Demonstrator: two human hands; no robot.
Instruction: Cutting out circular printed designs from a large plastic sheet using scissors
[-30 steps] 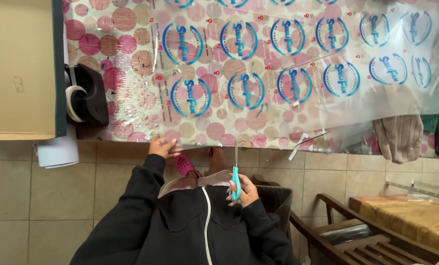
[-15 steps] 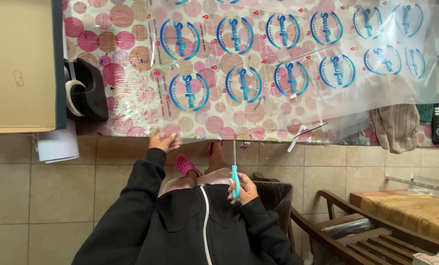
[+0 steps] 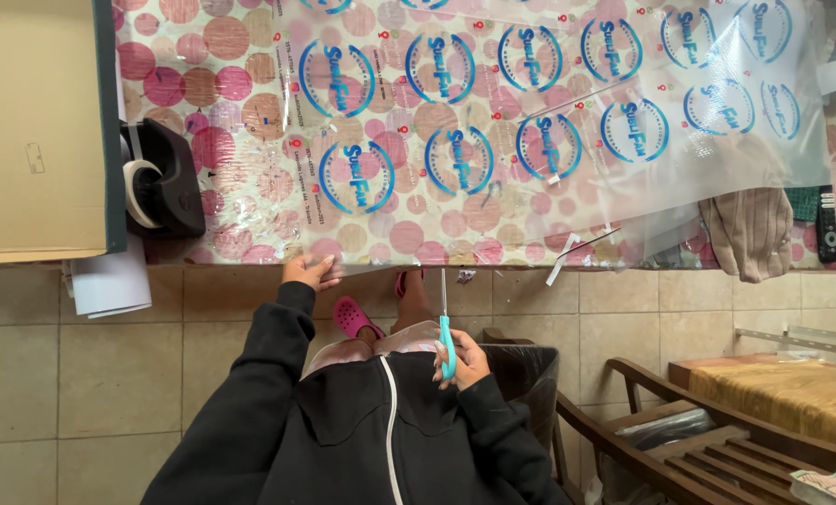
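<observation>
Left hand (image 3: 308, 272): grip pinched shut on near edge of clear printed film (image 3: 530, 122) at desk (image 3: 250, 215) edge. Right hand (image 3: 460, 358): grip wrapped around teal-handled scissors (image 3: 445, 323), blades together, pointing toward film. Film transparent, blue ring prints, spread across desk, right part lifted.

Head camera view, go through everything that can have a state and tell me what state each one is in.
Left hand: gripping the near edge of the clear printed film.
Right hand: closed around the scissors' handle.
Scissors: held upright, blades shut, pointing at the table edge.
Clear printed film: spread flat over the dotted tablecloth, right end lifted.
Cardboard box: closed.
Tape dispenser: resting on the table.
</observation>
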